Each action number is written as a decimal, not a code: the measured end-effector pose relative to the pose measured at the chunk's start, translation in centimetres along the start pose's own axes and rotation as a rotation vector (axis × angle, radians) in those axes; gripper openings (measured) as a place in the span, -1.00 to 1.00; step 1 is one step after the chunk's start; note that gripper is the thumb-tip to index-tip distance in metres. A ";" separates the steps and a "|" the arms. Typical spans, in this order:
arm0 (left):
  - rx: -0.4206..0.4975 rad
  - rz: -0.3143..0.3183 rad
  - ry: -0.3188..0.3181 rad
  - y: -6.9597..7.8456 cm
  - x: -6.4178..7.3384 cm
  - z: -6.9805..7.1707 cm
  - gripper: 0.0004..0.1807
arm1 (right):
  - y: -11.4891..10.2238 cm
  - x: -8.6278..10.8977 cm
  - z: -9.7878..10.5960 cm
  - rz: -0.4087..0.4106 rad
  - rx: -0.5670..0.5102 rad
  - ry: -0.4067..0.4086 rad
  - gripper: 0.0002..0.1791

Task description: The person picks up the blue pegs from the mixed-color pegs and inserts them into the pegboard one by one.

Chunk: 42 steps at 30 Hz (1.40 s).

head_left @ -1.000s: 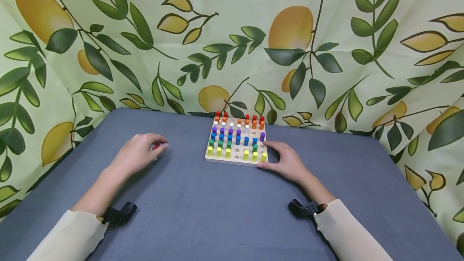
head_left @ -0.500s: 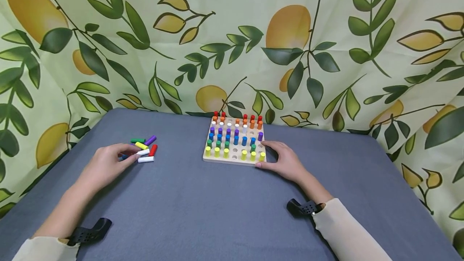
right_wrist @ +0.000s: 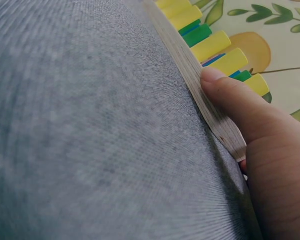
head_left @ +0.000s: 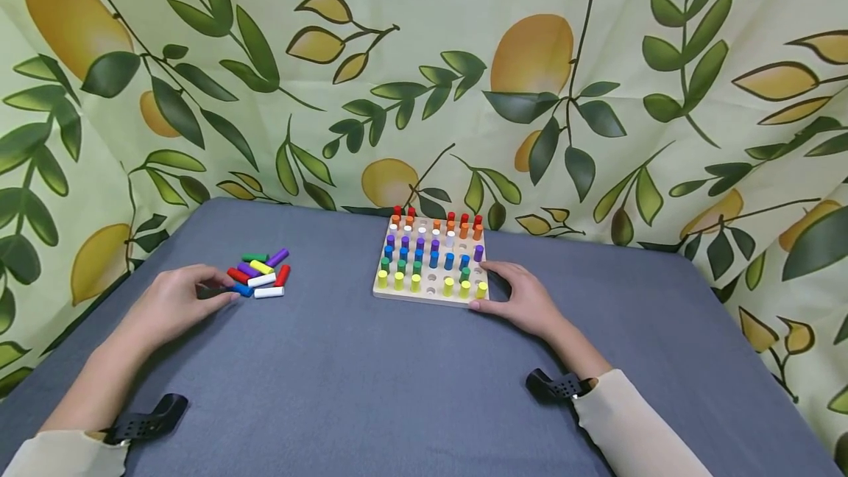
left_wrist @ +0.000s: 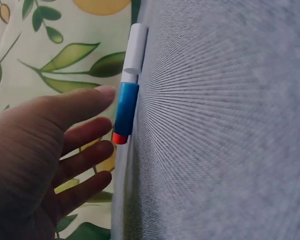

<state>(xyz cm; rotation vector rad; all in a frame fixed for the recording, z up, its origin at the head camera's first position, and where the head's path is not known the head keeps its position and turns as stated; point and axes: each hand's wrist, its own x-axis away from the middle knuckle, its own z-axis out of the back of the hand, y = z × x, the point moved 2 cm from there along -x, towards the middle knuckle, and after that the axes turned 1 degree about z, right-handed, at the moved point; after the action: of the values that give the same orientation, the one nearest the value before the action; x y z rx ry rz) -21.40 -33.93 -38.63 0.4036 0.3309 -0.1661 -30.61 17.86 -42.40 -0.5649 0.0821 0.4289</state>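
A loose pile of coloured pegs lies on the cloth at the left in the head view, among them a blue peg (head_left: 242, 290), a white peg (head_left: 269, 292), a red peg (head_left: 283, 275) and a green peg (head_left: 255, 258). My left hand (head_left: 174, 300) is just left of the pile, fingers apart and loosely bent, with nothing held. In the left wrist view its thumb stops short of the blue peg (left_wrist: 125, 107). My right hand (head_left: 520, 297) grips the near right corner of a wooden pegboard (head_left: 424, 299), thumb (right_wrist: 222, 90) against the front edge. Rows of coloured pegs stand upright in it.
A grey-blue cloth (head_left: 371, 389) covers the table. Behind it hangs a curtain (head_left: 430, 35) printed with leaves and fruit, close to the board's far side. Some holes (head_left: 431, 280) in the board hold no peg.
My left hand has drawn back leftward from over the pegs, uncovering the pile, with red, purple and blue pegs now showing at its left side. My right hand stays on the pegboard.
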 end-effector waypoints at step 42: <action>0.020 0.002 -0.008 1.1 -0.2 -2.2 -0.83 | 0.2 -0.1 -0.3 0.004 0.009 0.009 -0.10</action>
<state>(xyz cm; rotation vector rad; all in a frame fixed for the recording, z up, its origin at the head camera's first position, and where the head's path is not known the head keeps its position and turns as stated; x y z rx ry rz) -21.92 -32.04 -40.10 0.4229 0.3207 -0.1687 -30.73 17.83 -42.72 -0.5574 0.0936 0.4300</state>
